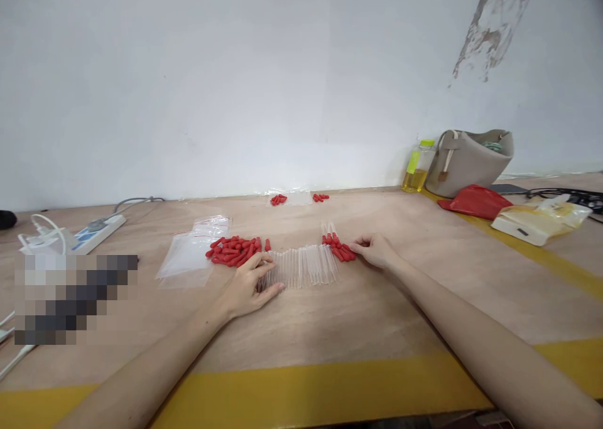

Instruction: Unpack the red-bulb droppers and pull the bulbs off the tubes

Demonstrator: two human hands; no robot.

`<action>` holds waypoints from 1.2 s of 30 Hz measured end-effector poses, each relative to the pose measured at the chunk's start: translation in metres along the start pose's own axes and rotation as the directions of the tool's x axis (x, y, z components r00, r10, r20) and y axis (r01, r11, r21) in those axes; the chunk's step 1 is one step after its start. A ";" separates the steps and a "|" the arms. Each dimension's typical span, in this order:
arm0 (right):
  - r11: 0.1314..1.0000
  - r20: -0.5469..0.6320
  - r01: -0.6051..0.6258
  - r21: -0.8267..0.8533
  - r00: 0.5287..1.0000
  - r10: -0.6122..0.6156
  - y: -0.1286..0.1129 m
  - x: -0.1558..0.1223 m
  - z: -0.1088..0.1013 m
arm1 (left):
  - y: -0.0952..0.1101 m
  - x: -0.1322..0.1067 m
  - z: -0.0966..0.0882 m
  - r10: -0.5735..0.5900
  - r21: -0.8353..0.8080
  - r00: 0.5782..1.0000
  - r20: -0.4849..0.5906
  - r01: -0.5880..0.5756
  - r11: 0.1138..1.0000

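A row of thin clear glass tubes (304, 267) lies side by side on the table. At its left end rests my left hand (249, 284), thumb and fingers apart around the outer tubes. My right hand (374, 251) has its fingertips pinched at the edge of a small pile of red rubber bulbs (342, 252), on the outermost bulb. Just behind that pile, a few glass droppers (330, 229) fitted with red bulbs point toward the wall. A larger heap of red rubber bulbs (233, 251) lies beyond my left hand, with a single bulb (267, 245) beside it.
Clear zip bags (188, 253) lie left of the heap. More red bulbs (278, 200) sit by the wall. A power strip (101, 233) is at left; a bottle of yellow liquid (417, 168), grey bag (471, 159), red pouch (475, 201) and white-yellow packet (537, 222) are at right.
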State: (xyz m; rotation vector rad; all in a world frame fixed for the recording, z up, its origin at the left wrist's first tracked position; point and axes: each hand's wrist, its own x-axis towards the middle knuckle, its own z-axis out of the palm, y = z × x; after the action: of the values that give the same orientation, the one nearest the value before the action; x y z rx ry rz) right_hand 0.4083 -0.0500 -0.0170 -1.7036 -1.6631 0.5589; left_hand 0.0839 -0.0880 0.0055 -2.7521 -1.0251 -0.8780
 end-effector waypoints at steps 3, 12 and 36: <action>0.999 0.013 0.006 -0.042 1.000 -0.005 0.002 0.001 -0.002 | -0.006 -0.003 -0.011 0.054 0.006 0.994 0.091 -0.055 0.998; 0.996 -0.047 0.013 -0.083 0.999 -0.017 0.007 0.004 0.000 | -0.021 -0.009 -0.016 0.052 -0.056 0.957 0.284 -0.037 0.998; 0.978 -0.047 -0.154 -0.140 0.988 0.149 -0.048 0.024 0.013 | -0.026 -0.013 -0.024 0.046 0.088 0.992 0.118 -0.056 0.995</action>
State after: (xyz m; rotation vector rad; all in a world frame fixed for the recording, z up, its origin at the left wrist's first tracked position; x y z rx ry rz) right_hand 0.3679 -0.0264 0.0130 -1.9458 -1.5893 0.4859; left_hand 0.0478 -0.0815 0.0149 -2.7665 -0.9810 -0.6550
